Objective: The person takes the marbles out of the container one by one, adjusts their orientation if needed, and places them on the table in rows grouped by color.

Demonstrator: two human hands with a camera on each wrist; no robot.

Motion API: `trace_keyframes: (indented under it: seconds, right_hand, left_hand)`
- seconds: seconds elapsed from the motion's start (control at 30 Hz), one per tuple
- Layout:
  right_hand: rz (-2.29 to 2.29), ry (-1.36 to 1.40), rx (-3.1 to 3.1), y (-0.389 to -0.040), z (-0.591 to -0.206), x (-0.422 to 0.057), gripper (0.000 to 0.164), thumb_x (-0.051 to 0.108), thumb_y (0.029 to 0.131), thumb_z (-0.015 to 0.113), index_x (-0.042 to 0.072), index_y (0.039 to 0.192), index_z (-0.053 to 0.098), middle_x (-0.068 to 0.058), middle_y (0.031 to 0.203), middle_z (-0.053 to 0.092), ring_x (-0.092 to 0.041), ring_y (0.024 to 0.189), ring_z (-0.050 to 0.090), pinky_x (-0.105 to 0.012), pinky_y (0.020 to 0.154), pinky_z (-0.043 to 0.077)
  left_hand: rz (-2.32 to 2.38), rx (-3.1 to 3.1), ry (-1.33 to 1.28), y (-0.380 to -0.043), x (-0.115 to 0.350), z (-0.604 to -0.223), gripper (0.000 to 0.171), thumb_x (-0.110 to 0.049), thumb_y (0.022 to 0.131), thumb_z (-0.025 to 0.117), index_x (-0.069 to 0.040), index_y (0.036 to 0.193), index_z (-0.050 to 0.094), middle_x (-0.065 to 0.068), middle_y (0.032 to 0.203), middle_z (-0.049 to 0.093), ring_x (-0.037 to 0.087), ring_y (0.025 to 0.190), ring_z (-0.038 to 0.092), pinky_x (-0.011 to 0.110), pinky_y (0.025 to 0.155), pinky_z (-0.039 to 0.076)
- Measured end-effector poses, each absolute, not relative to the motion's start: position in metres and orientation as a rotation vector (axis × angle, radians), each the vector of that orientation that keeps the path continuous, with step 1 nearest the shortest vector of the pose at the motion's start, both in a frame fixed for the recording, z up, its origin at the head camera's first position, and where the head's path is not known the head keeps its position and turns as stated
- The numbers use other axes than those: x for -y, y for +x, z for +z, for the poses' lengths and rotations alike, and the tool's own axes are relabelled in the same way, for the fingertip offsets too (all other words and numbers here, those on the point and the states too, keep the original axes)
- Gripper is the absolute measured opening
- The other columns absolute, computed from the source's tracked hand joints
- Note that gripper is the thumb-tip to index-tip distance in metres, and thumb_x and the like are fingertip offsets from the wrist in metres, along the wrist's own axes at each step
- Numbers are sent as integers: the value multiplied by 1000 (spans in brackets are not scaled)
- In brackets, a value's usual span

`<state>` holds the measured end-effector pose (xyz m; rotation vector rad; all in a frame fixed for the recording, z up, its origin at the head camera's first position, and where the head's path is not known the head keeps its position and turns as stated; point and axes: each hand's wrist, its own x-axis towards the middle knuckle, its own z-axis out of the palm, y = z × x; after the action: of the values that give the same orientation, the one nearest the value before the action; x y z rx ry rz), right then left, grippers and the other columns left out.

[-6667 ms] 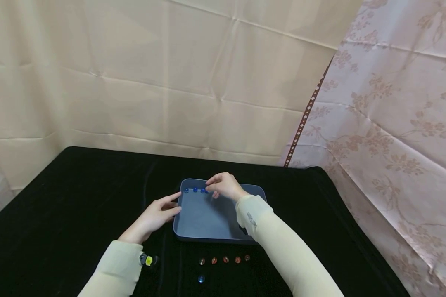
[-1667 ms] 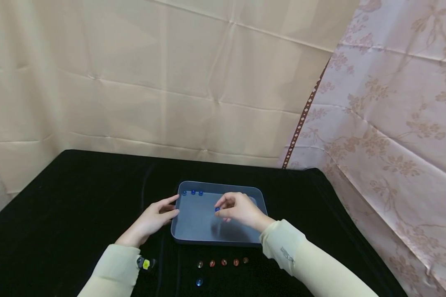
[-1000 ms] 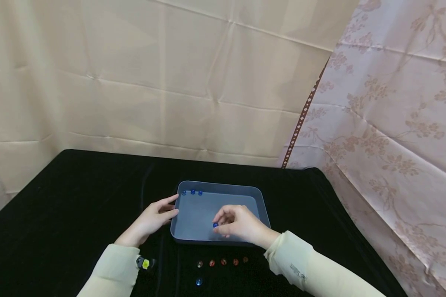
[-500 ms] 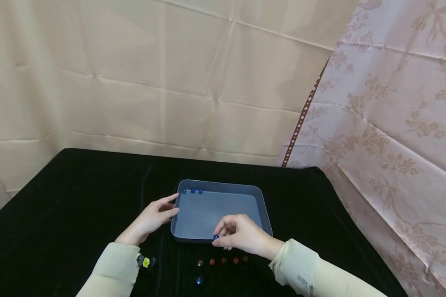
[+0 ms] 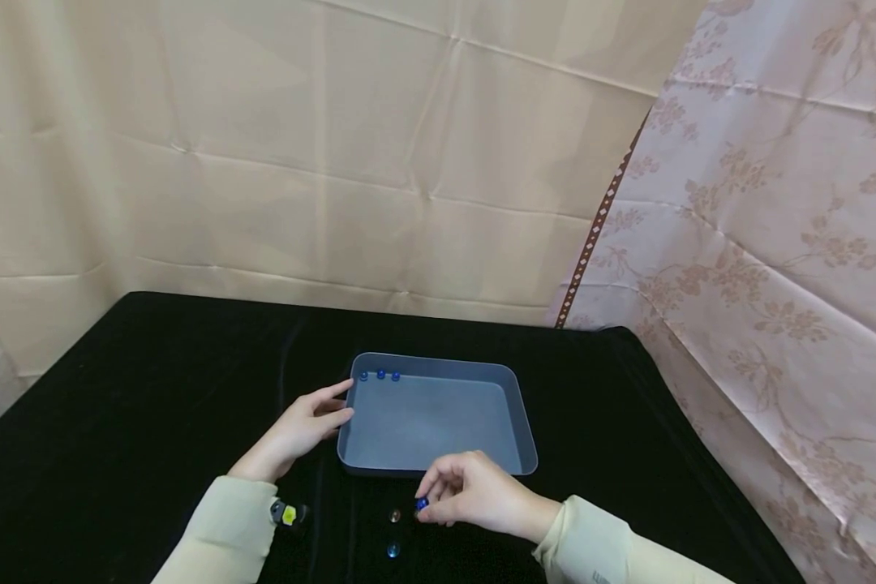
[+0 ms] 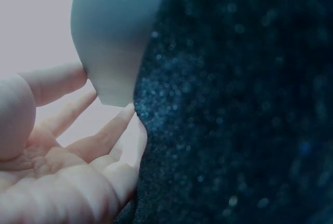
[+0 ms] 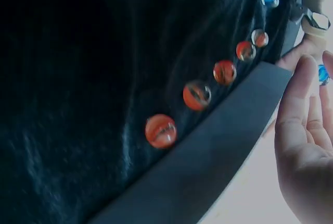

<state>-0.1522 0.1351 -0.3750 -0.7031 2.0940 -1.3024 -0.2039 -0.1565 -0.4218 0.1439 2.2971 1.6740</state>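
My right hand (image 5: 478, 496) pinches a dark blue marble (image 5: 422, 504) between thumb and fingers, low over the black cloth just in front of the blue-grey tray (image 5: 427, 422). That marble (image 7: 323, 74) also shows at the right edge of the right wrist view. My left hand (image 5: 301, 426) touches the tray's left side with its thumb and fingertips, fingers loosely extended. Three blue marbles (image 5: 380, 375) lie in the tray's far left corner, in a row. A row of several orange-and-clear marbles (image 7: 225, 72) lies on the cloth; in the head view my right hand hides most of it.
One lighter blue marble (image 5: 393, 550) lies on the cloth nearer me, below the clear-orange marble (image 5: 395, 515) at the row's left end. Black cloth (image 5: 190, 381) covers the table. Cream and floral curtains (image 5: 774, 243) hang behind and at the right.
My right hand has lifted a blue marble from the tray's back row and carried it toward me, past the front rim, down over the orange row. My left hand stays at the tray's side.
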Motion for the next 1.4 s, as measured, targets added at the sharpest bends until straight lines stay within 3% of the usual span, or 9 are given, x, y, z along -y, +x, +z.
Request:
trace_keyframes:
  seconds: [0.3, 0.6, 1.4]
  right_hand:
    - [-1326, -691, -2033, -141, -384, -138, 17, 9, 86, 73, 0, 100, 69, -19, 88, 72, -3, 67, 63, -17, 60, 54]
    - [-1343, -641, -2008, -135, -391, -141, 19, 7, 85, 72, -4, 100, 68, -16, 89, 73, -2, 66, 62, -15, 59, 53]
    - [-1285, -632, -2052, -134, -412, -140, 10, 6, 86, 71, 2, 95, 69, -10, 79, 72, -2, 57, 58, -13, 51, 49]
  left_hand:
    - [1674, -2301, 155, -204, 156, -423, 57, -24, 103, 52, -9, 154, 32, 29, 142, 47, 41, 126, 54, 50, 100, 53]
    - [1677, -2312, 157, -202, 156, -423, 57, -23, 102, 52, -9, 154, 33, 29, 142, 47, 40, 125, 55, 50, 100, 54]
    - [1672, -2307, 137, -203, 155, -422, 57, -24, 102, 53, -11, 154, 34, 28, 143, 47, 40, 127, 54, 49, 102, 53]
